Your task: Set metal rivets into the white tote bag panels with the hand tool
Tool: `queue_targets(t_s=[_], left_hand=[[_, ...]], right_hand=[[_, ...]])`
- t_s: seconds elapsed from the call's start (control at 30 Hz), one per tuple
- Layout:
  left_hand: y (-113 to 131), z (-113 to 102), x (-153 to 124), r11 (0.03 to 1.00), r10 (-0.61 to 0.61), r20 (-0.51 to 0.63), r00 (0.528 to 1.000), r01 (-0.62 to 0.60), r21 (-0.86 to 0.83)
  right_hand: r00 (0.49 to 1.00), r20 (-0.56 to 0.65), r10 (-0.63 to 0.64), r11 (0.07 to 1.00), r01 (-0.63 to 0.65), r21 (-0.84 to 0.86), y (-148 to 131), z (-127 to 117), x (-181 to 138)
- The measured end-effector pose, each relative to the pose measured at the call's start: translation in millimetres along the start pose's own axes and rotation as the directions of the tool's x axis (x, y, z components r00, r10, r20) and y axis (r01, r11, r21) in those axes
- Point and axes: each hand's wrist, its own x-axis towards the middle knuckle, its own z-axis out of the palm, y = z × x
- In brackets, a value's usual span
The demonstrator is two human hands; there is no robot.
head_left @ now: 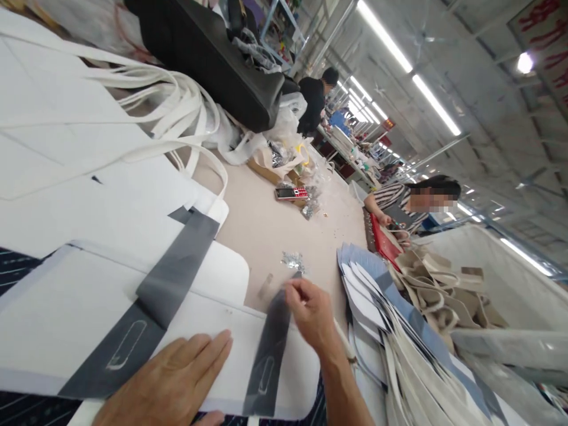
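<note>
My left hand [175, 381] lies flat with fingers stretched out on a white fabric panel [80, 313] that carries two grey straps. My right hand [310, 310] is closed in a pinch at the far end of the nearer grey strap [268, 349], close to the panel's edge. The second, wider grey strap [173, 275] runs diagonally across the panel to the left. What the pinching fingers grip besides the strap end I cannot make out. A small pile of shiny metal bits [293, 260] lies on the beige table [266, 225] just beyond my right hand.
White bags with long handles [89, 130] are stacked at left. A fanned stack of white and blue panels [381, 313] lies at right beside beige straps [439, 290]. A phone [290, 193] and clutter sit mid-table. Two other people work farther along.
</note>
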Motion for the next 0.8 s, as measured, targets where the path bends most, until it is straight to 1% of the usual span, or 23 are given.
queue_targets(t_s=[0.03,0.07,0.1,0.17,0.23,0.3,0.4,0.5,0.57,0.67,0.73,0.8], left_hand=[[1.9,-3.3,1.5,1.000,-0.002,0.016,1.000,0.002,0.009],[3.4,-7.5,3.7,1.000,0.004,0.012,1.000,-0.004,0.017],[4.5,-12.4,6.6,1.000,0.010,-0.001,1.000,-0.009,0.026],[6.1,-22.9,13.7,0.998,0.035,-0.036,0.999,-0.033,0.044],[6.7,-31.7,20.7,0.996,0.065,-0.050,0.997,-0.062,0.060],[6.8,-36.5,24.8,0.996,0.065,-0.044,0.997,-0.062,0.071],[7.2,-36.2,24.2,0.996,0.049,-0.023,0.999,-0.047,0.073],[9.2,-33.2,21.1,0.998,0.024,-0.002,1.000,-0.024,0.056],[11.1,-32.4,20.6,0.999,0.006,-0.011,1.000,-0.006,0.038],[13.0,-33.1,22.0,1.000,-0.001,-0.005,1.000,0.001,0.026],[12.9,-34.3,23.2,1.000,0.016,0.021,1.000,-0.017,0.022],[12.3,-35.3,23.8,1.000,0.010,0.047,0.999,-0.011,0.019]], right_hand=[[0.999,0.030,-0.036,0.992,0.033,0.118,-16.9,7.5,-6.7],[0.996,0.057,-0.074,0.978,0.061,0.200,-31.3,15.1,-12.4],[0.991,0.080,-0.107,0.969,0.086,0.230,-42.5,22.2,-17.0],[0.984,0.093,-0.150,0.967,0.127,0.220,-54.9,33.7,-22.0],[0.981,0.091,-0.172,0.973,0.155,0.174,-56.9,40.7,-23.0],[0.972,0.103,-0.209,0.974,0.198,0.112,-55.2,44.2,-22.8],[0.953,0.114,-0.280,0.960,0.281,0.003,-55.1,47.3,-24.5],[0.938,0.081,-0.336,0.934,0.344,-0.102,-58.9,51.3,-28.5],[0.930,0.069,-0.361,0.917,0.368,-0.151,-60.6,53.8,-30.2],[0.927,0.066,-0.369,0.914,0.375,-0.157,-59.8,55.4,-29.4],[0.935,0.081,-0.347,0.928,0.354,-0.113,-58.4,54.6,-27.4],[0.947,0.119,-0.298,0.952,0.304,-0.043,-57.8,53.2,-25.2]])
